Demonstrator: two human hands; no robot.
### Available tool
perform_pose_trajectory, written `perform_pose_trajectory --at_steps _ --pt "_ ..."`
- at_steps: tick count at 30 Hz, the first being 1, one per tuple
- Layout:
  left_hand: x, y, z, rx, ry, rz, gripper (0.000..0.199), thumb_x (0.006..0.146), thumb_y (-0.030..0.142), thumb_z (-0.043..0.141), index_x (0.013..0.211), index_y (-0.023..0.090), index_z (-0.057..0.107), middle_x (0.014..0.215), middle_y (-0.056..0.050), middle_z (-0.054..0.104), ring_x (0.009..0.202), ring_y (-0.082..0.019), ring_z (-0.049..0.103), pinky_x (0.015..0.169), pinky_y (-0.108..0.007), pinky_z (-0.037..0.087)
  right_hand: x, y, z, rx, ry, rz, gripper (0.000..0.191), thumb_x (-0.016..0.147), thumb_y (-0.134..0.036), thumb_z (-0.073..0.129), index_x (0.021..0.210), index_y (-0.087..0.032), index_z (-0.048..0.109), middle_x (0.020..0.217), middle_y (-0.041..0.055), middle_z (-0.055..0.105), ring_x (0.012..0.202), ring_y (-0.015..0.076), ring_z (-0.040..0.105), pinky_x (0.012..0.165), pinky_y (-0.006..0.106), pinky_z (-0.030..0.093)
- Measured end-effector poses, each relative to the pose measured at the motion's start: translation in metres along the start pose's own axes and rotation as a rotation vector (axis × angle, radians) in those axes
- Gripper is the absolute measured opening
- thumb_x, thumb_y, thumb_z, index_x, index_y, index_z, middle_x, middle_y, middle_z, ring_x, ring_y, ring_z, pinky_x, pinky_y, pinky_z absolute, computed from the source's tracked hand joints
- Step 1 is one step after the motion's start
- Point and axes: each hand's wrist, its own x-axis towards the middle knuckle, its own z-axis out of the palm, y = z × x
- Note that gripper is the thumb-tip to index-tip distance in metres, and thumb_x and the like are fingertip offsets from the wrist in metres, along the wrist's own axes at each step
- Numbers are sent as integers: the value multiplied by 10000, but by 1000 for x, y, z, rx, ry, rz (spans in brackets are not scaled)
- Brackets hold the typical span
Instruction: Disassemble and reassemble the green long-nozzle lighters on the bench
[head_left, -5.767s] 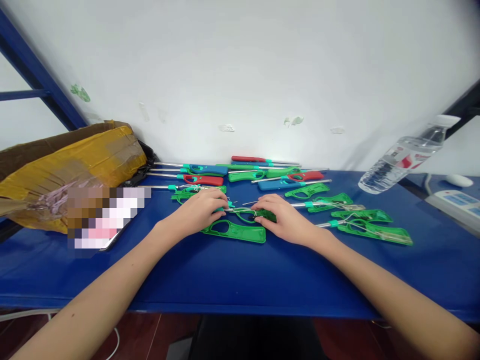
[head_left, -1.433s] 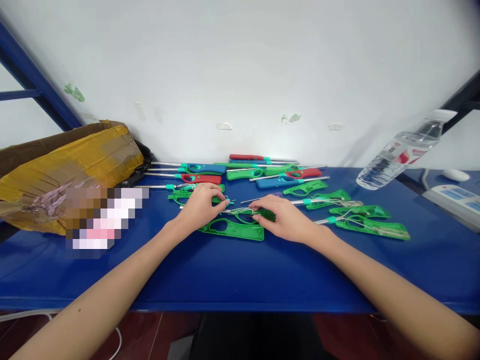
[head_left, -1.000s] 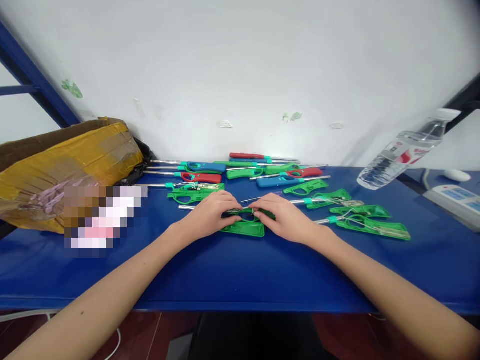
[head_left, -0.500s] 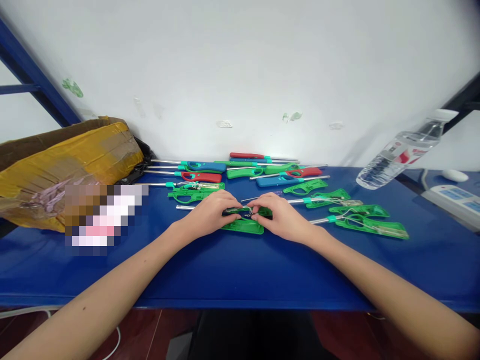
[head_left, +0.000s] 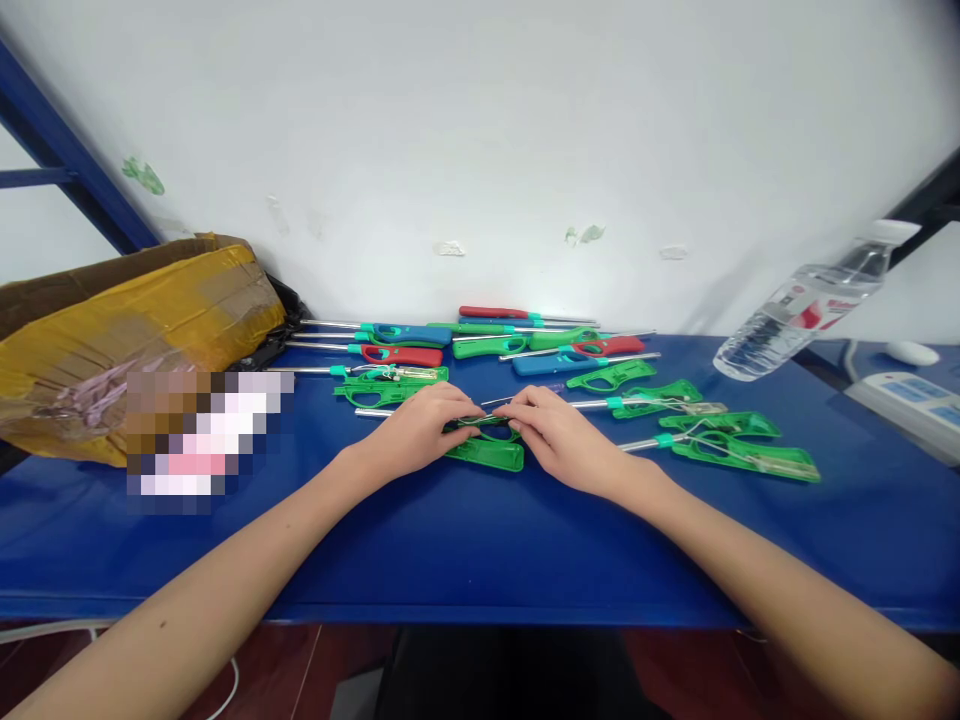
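Note:
My left hand point(head_left: 431, 428) and my right hand point(head_left: 559, 435) meet at the middle of the blue table. Between them they hold an opened green lighter point(head_left: 491, 426) with a metal rod point(head_left: 373, 412) sticking out to the left. Fingers of both hands are closed on it and hide much of its inside. A green shell half point(head_left: 489, 453) lies just below, nearer the table's front edge. A thin screwdriver point(head_left: 556, 388) with a purple handle rests behind my right hand.
Assembled red, blue and green lighters point(head_left: 409, 355) lie along the wall. Opened green lighters point(head_left: 746, 455) are at the right. A taped carton point(head_left: 135, 340) stands left; a water bottle point(head_left: 799, 305) and power strip point(head_left: 911, 405) are right.
My right fingers have shifted slightly and now lie lower and straighter over the green lighter's right part. My left hand has hardly moved.

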Motion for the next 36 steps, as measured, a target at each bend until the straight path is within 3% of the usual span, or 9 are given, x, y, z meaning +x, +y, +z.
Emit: perform_pose_trajectory --at_steps 7,12,17,23,29,36 --pt "0 -4 -6 24 4 -24 196 858 176 686 1051 166 716 960 -78 720 918 -220 648 834 -348 512 -1 0 -1 -11 -6 30 334 982 -150 387 1222 -133 619 1000 123 596 913 235 585 836 412 538" --pt "-3 -9 -23 41 -40 -50 244 853 240 682 1091 192 715 1047 -81 714 1012 -246 641 904 -388 509 -1 1 2 71 59 27 331 985 -156 374 1215 -180 611 1050 118 578 907 220 598 839 405 548" --pt "-8 -17 -34 66 -88 -70 244 876 281 663 1105 217 713 1042 -64 713 981 -235 650 884 -378 512 -1 0 3 125 91 30 332 991 -167 361 1228 -183 592 1075 117 570 919 214 602 852 397 546" --pt "-7 -20 -31 121 -56 2 158 895 264 664 1024 211 737 958 -57 733 981 -234 648 902 -385 501 0 0 4 140 102 33 323 997 -173 362 1220 -151 594 1076 125 571 931 215 594 860 396 533" --pt "-6 -11 -32 113 10 50 147 917 258 644 1009 195 740 962 -69 734 907 -218 668 840 -357 515 0 2 -1 140 129 37 323 1000 -181 365 1221 -198 600 1088 112 582 958 214 609 869 382 532" --pt "-7 -1 -20 151 -26 24 159 918 216 613 1020 174 728 965 -78 722 897 -215 666 818 -338 519 -5 11 -7 127 14 26 302 989 -185 404 1177 -208 639 1026 93 601 918 206 618 840 374 535"
